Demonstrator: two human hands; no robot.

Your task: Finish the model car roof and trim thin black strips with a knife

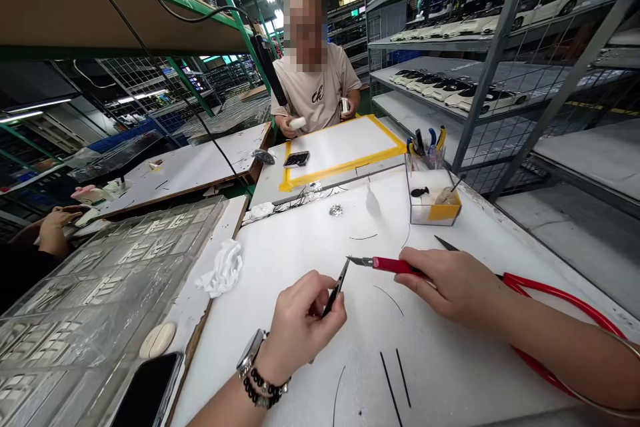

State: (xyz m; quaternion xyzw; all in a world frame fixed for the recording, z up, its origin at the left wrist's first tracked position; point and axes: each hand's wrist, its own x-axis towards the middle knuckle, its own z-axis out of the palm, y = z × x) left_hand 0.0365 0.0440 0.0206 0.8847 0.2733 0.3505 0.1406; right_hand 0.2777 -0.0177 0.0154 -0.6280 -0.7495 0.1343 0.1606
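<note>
Table (310, 227): you work on a white top with thin black wires lying loose on it; keep your forearms resting on it so that both tools stay steady.
Clear trays (100, 280): at your left, stacked moulded plastic trays with many small pockets; what sits in the pockets is too blurred to tell.
Right hand (453, 283): closed around the red-handled knife (387, 265), blade pointing left toward the tweezer tips. I judge a light touch best here; let only the blade tip come near the work.
Left hand (300, 320): pinched shut on the black tweezers (336, 288), tips up and toward the blade. Hold firmly enough that whatever is in the tips cannot twist; the piece itself is too small to see.
Meeting point: blade and tweezer tips are just beside each other above the table, in front of you, between your hands. Cut away from your left fingers.
Clear box (433, 203): beyond your hands, right of centre; it holds a small black part, a yellow-orange piece at its front corner and a thin tool leaning in it.
Tool cup (425, 153): just behind the box, holding pliers or cutters with blue and yellow handles.
Red hose (550, 300): runs under your right forearm; keep it clear of the blade.
Cloth (223, 270): crumpled, white, at the table's left edge.
</note>
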